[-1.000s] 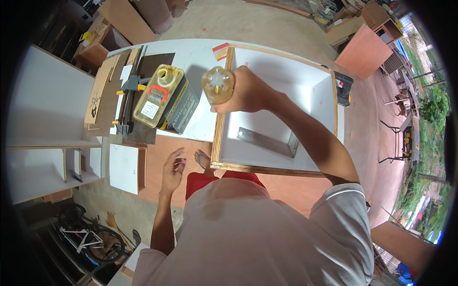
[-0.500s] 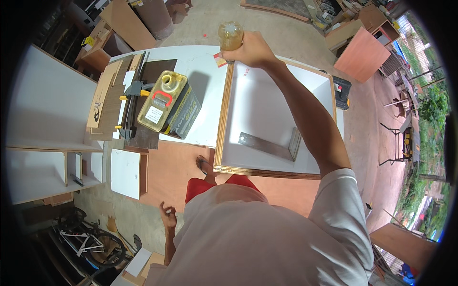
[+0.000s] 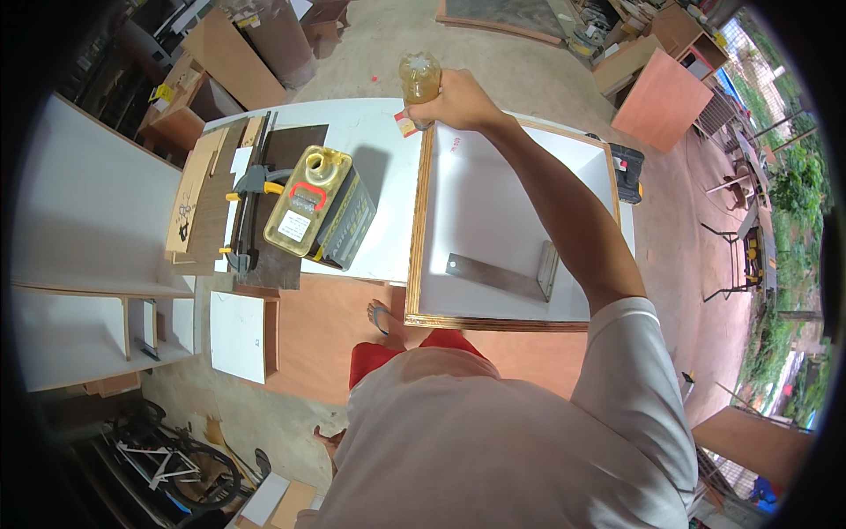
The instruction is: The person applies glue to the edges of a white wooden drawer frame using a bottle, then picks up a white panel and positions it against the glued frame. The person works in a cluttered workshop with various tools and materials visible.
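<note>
Head view: what does the right hand (image 3: pixel 464 100) have?

"It's clamped around a clear bottle (image 3: pixel 420 81) with yellowish-brown stuff in it, turned bottom-up."

Where is that bottle?

"By the far left corner of the white box (image 3: pixel 489 207). I can't tell whether its lower end touches the rim. Just beside that same corner is a scrap of red and yellow paper (image 3: pixel 409 126)."

And the left hand (image 3: pixel 330 438)?

"Low down, well apart from the box on its near left side, partly hidden by the shirt. The fingers that show are apart, with nothing visible in them."

What else is about?

"Inside the box lies a metal angle piece (image 3: pixel 498 275). Left of the box, a can (image 3: pixel 304 207) with a red handle and a bare spout stands on the white table (image 3: pixel 395 189). Past the can, further from the box, is a clamp (image 3: pixel 253 182). Just right of the box sits a black case (image 3: pixel 627 175)."
</note>
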The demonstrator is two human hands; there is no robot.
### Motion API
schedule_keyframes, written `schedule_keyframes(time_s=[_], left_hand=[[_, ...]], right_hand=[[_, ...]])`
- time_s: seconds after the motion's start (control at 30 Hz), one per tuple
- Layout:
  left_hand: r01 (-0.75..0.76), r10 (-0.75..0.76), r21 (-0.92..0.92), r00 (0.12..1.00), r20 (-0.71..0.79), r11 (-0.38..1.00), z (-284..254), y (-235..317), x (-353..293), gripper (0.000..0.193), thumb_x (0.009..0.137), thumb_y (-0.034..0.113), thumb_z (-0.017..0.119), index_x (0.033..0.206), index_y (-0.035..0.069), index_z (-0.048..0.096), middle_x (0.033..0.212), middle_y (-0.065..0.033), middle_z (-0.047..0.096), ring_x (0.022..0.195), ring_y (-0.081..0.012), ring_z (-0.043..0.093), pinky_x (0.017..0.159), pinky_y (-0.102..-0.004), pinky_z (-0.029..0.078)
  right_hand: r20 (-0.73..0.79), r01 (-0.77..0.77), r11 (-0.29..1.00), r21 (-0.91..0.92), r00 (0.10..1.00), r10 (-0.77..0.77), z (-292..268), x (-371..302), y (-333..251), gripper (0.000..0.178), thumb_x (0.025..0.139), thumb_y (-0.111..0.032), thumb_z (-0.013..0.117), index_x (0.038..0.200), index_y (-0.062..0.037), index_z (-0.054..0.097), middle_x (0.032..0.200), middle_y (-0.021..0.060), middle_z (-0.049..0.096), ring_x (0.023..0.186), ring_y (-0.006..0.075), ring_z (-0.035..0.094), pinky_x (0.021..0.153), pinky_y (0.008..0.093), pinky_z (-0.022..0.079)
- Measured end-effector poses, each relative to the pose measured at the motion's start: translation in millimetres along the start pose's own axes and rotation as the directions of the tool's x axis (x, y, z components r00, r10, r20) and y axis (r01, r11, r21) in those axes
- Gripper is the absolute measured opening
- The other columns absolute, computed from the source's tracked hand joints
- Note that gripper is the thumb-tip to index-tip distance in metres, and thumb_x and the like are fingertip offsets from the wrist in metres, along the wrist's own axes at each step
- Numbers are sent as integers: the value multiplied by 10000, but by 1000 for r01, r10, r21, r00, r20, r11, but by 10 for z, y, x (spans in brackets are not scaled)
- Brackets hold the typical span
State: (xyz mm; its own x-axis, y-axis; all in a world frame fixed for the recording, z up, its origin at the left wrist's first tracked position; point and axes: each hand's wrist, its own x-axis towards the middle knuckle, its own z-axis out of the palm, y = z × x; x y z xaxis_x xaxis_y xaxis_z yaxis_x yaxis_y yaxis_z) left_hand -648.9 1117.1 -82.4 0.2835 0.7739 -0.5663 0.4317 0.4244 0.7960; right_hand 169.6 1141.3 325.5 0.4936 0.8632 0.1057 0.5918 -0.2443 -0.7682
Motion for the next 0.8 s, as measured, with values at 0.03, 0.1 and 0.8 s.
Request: schedule_keyframes(time_s=[0.03,0.1,0.8], left_hand=[[-3,3,2,1000,-3,1000,13,10,4,750,941,176,817,1507,68,338,910,-108,717,919,-194,706,756,-332,602],[-6,6,16,1000,-17,1000,38,51,0,758,943,190,814,1510,69,327,914,-112,721,912,-199,707,753,-335,604],[-108,105,55,993,58,993,9,-368,-356,854,963,341,785,1537,75,211,959,-161,770,840,-244,725,724,-370,622]], right_hand=[[18,-22,1000,7,1000,21,-7,-8,-28,377,777,-331,858,1002,-38,782,904,104,794,851,212,745,812,352,575],[30,-2,998,-62,1000,4,10,-43,-9,362,783,-336,851,993,-46,794,930,92,800,875,208,740,816,350,569],[151,268,962,47,950,-272,497,-1212,-482,479,744,-367,893,1017,1,755,803,144,756,714,246,693,733,366,560]])
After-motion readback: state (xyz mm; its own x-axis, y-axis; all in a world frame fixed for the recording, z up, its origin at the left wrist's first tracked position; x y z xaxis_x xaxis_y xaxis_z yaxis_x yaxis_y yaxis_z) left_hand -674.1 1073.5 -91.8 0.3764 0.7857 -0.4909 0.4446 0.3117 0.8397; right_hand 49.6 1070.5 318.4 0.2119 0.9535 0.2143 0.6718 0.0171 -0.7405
